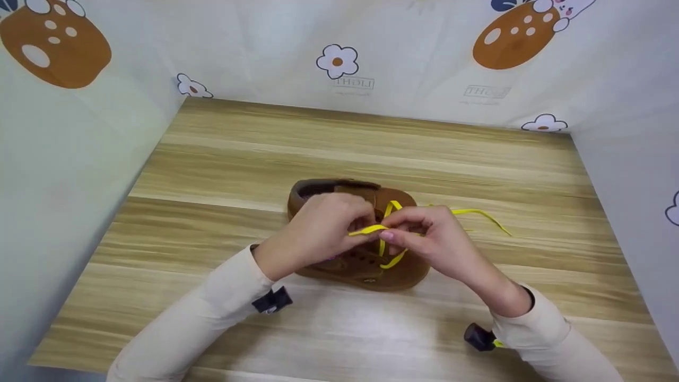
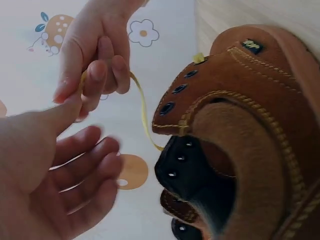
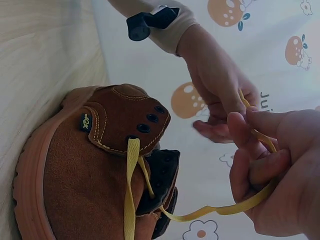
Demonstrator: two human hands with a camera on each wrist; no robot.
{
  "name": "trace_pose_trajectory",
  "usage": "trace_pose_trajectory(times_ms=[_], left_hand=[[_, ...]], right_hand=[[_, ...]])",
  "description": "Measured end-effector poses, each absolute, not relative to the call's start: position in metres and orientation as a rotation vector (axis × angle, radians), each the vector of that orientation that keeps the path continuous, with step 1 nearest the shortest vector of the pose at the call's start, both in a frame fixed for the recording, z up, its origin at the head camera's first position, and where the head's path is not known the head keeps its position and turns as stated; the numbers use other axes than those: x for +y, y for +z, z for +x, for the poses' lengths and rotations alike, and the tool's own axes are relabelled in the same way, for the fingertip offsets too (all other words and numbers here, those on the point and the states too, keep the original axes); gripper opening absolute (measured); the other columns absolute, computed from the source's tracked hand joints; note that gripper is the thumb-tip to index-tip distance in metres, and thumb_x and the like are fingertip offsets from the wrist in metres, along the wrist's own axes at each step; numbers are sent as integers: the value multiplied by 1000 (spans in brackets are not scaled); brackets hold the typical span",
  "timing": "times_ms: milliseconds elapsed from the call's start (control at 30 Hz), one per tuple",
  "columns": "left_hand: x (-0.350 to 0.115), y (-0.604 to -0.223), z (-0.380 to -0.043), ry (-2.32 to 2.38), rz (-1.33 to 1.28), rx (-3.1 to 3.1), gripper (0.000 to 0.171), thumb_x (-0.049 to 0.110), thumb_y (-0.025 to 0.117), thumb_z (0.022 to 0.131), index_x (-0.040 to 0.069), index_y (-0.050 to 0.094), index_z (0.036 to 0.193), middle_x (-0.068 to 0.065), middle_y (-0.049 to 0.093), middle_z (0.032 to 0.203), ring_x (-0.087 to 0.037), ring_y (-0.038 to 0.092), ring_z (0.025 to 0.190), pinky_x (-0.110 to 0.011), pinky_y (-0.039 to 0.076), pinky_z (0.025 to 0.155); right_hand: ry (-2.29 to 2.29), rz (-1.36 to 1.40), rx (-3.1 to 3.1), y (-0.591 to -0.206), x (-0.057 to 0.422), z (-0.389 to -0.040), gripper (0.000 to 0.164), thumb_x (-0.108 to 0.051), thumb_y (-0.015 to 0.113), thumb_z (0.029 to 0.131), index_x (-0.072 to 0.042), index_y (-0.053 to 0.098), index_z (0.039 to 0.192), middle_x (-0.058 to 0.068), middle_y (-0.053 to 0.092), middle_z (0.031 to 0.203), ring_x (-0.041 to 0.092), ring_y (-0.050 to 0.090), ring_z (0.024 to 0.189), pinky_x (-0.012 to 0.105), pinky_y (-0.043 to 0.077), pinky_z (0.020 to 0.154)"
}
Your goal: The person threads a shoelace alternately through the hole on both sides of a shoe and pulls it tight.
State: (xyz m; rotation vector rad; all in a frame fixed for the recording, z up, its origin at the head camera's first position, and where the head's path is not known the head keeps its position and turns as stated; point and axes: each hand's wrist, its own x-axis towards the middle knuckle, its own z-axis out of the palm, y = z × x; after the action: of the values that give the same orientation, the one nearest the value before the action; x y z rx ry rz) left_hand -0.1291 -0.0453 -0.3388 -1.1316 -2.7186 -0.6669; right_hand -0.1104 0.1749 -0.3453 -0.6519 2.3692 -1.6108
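Note:
A brown shoe (image 1: 400, 278) with dark eyelets sits on the table, its toe toward the right in the head view. Over its opening, my left hand (image 1: 331, 223) pinches a stretch of flat yellow shoelace (image 1: 370, 229). My right hand (image 1: 437, 241) pinches that same lace, its fingertips close to the left thumb. In the right wrist view the lace runs from the front of the shoe (image 3: 85, 185) through the right hand's curled fingers (image 3: 270, 167). Several upper eyelets (image 2: 180, 89) hold no lace in the left wrist view. The lace's tip is hidden.
The shoe stands on a wood-grain table (image 1: 238, 138). Another lace end (image 1: 480, 211) trails past the toe on the right. Pale printed sheets (image 1: 265, 48) rise behind the table and along both sides. Small dark cameras (image 1: 480, 337) hang at both wrists.

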Motion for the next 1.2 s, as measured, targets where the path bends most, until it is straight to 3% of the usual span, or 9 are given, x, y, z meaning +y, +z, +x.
trace_pose_trajectory(times_ms=[67, 200, 400, 533, 667, 833, 1200], left_hand=[[-47, -345, -128, -650, -1188, -2794, 22, 40, 68, 92, 18, 70, 87, 7, 68, 80, -7, 58, 70, -28, 50, 65], [-49, -361, -127, -610, -1294, -2874, 22, 43, 68, 91, 21, 73, 91, 9, 71, 85, -8, 63, 75, -31, 54, 69], [-47, -377, -128, -721, -1360, -2902, 13, 28, 64, 95, 18, 73, 94, 7, 72, 85, -8, 62, 75, -32, 55, 73], [-47, -380, -130, -802, -1310, -2929, 13, 27, 65, 95, 17, 72, 91, 7, 68, 79, -7, 57, 71, -28, 50, 68], [-47, -381, -130, -826, -1293, -2945, 18, 28, 64, 95, 15, 69, 85, 6, 61, 72, -8, 52, 67, -26, 44, 64], [-46, -381, -130, -867, -1280, -2955, 17, 27, 64, 96, 15, 75, 93, 4, 72, 83, -8, 58, 73, -29, 51, 70], [-47, -379, -128, -866, -1271, -2966, 17, 26, 62, 96, 14, 75, 95, 4, 73, 87, -9, 60, 76, -30, 52, 73]], right_hand=[[-1594, -668, 2435, -344, 175, -108, 13, -14, 71, 90, -4, 75, 98, 18, 74, 81, 7, 70, 69, 23, 58, 67], [-1540, -748, 2578, -345, 176, -103, 14, -9, 70, 90, -10, 77, 102, 10, 77, 86, 5, 70, 73, 18, 55, 67], [-1336, -1038, 2718, -355, 177, -97, 24, -1, 68, 89, -13, 76, 108, 2, 73, 74, 4, 65, 61, 15, 50, 56], [-1124, -1143, 2749, -362, 179, -95, 11, -14, 65, 95, -13, 74, 100, -2, 66, 63, 2, 56, 55, 15, 46, 52], [-872, -1125, 2827, -368, 179, -91, 18, -26, 59, 100, -18, 66, 85, -11, 51, 58, -3, 42, 53, 16, 38, 51], [-620, -1146, 2921, -379, 173, -87, 26, -21, 63, 92, -20, 54, 67, -14, 33, 54, -1, 30, 49, 15, 24, 47], [-663, -1169, 2787, -387, 166, -86, 23, -15, 63, 85, -19, 52, 65, -14, 34, 55, -2, 30, 50, 13, 23, 47]])
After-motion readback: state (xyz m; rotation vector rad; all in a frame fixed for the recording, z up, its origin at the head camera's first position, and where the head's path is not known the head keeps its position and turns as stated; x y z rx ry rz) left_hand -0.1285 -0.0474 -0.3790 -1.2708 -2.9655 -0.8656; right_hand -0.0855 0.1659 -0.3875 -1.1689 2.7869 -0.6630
